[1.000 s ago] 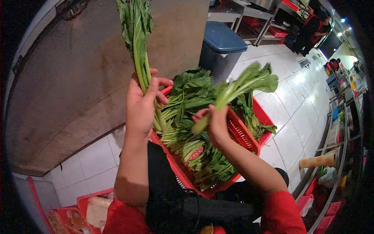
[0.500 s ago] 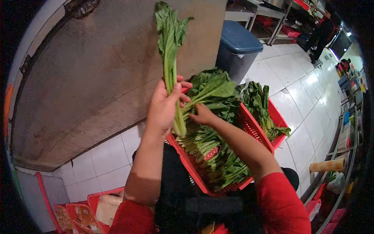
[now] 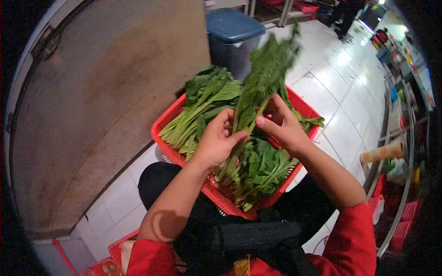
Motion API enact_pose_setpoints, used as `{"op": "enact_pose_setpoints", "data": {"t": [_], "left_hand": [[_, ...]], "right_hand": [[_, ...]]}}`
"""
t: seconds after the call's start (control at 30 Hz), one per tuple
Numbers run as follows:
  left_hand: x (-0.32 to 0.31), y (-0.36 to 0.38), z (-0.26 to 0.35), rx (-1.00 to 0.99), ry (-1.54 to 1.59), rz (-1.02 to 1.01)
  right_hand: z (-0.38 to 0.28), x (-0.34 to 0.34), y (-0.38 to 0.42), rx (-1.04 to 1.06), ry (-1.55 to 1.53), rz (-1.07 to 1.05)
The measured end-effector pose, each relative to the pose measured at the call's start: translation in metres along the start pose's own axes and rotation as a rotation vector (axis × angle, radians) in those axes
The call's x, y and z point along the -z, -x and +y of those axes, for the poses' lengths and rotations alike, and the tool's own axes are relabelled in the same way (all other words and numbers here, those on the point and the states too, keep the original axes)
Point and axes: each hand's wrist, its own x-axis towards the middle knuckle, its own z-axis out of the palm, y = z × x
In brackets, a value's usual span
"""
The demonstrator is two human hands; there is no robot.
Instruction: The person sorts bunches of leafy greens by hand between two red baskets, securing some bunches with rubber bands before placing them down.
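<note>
A bunch of leafy greens [image 3: 269, 69] on pale green stems rises between my two hands, its leaves blurred at the top. My left hand [image 3: 216, 140] is closed around the lower stems, thumb across the front. On the other side, my right hand [image 3: 285, 129] grips the stems higher up, with its thumb in front and its fingers partly hidden behind leaves. Below both hands is a red plastic basket [image 3: 230, 204] holding more greens. Long-stemmed bunches [image 3: 184, 122] lie at its left, and shorter leafy greens [image 3: 264, 168] lie nearer me.
A bin with a blue lid [image 3: 235, 25] stands beyond the basket, beside a large brownish panel [image 3: 124, 92] on the left. White floor tiles [image 3: 338, 85] stretch away to the right. Shelving with a roll [image 3: 382, 152] runs along the right edge. A person [image 3: 343, 18] is far off.
The greens moved right and are now between both hands. My right hand left the basket's greens and came up to grip the bunch. The view has shifted right.
</note>
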Motion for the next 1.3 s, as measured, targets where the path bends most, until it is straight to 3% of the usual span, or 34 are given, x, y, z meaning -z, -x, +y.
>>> {"op": "enact_pose_setpoints", "data": {"t": [0.07, 0.13, 0.17, 0.27, 0.33, 0.4, 0.47, 0.53, 0.63, 0.67, 0.73, 0.77, 0.83, 0.93, 0.97, 1.07, 1.1, 1.13, 1.17, 1.2, 1.27, 1.3], "left_hand": [[-0.01, 0.002, -0.012, 0.012, -0.023, -0.082], [-0.017, 0.001, -0.011, 0.248, 0.085, -0.151], [-0.017, -0.001, -0.027, 0.174, 0.099, -0.164], [-0.019, -0.003, -0.023, 0.242, 0.021, -0.196], [-0.006, -0.01, -0.027, 0.174, -0.069, -0.229], [0.011, -0.023, -0.022, 0.159, -0.356, -0.072], [0.038, -0.039, -0.022, 0.094, -0.477, 0.009], [0.067, -0.059, -0.021, 0.192, -0.646, -0.103], [0.107, -0.088, -0.063, 0.252, -0.892, -0.073], [0.124, -0.086, -0.087, 0.261, -0.903, -0.077], [0.16, -0.086, -0.132, 0.077, -1.672, -0.005], [0.17, -0.083, -0.146, 0.07, -1.681, -0.02], [0.173, -0.075, -0.164, -0.114, -1.666, 0.161], [0.162, -0.073, -0.168, -0.014, -1.691, 0.125], [0.157, -0.069, -0.171, -0.088, -1.741, 0.162], [0.135, -0.065, -0.158, -0.044, -1.85, 0.194], [0.135, -0.064, -0.16, -0.103, -1.885, 0.156], [0.135, -0.067, -0.162, -0.021, -1.903, 0.083], [0.14, -0.062, -0.173, -0.228, -1.935, 0.111], [0.14, -0.062, -0.173, -0.213, -1.86, 0.01], [0.136, -0.061, -0.19, -0.089, -1.885, -0.112], [0.124, -0.057, -0.19, 0.064, -1.659, -0.132]], "right_hand": [[0.008, 0.018, 0.013, 0.005, -0.024, 0.11], [0.008, 0.032, 0.019, -0.142, -0.013, 0.1], [0.017, 0.033, 0.022, -0.068, 0.037, 0.118], [0.013, 0.025, 0.028, -0.046, -0.063, 0.105], [0.023, 0.035, 0.022, -0.05, -0.01, 0.058], [0.035, 0.047, 0.018, 0.141, 0.574, -0.016], [0.01, 0.06, 0.025, -0.042, 0.86, -0.275], [0.007, 0.067, 0.04, -0.06, 1.151, -0.309], [-0.006, 0.071, 0.056, -0.075, 1.25, -0.489], [-0.009, 0.069, 0.059, -0.074, 1.237, -0.486], [-0.014, 0.066, 0.059, -0.112, 1.112, -0.641], [-0.002, 0.067, 0.062, -0.019, 1.057, -0.605], [-0.003, 0.066, 0.062, -0.035, 1.114, -0.599], [0.008, 0.064, 0.069, -0.004, 1.174, -0.596], [0.009, 0.065, 0.07, 0.022, 1.179, -0.603], [0.0, 0.065, 0.066, 0.021, 1.148, -0.625], [-0.004, 0.064, 0.063, 0.002, 1.12, -0.629], [-0.004, 0.06, 0.061, 0.08, 1.091, -0.629], [-0.003, 0.056, 0.061, 0.145, 1.061, -0.627], [-0.008, 0.053, 0.064, 0.285, 0.852, -0.591], [0.021, 0.037, 0.062, 0.46, 0.076, -0.67], [0.035, 0.043, 0.077, 0.397, 0.059, -0.644]]}}
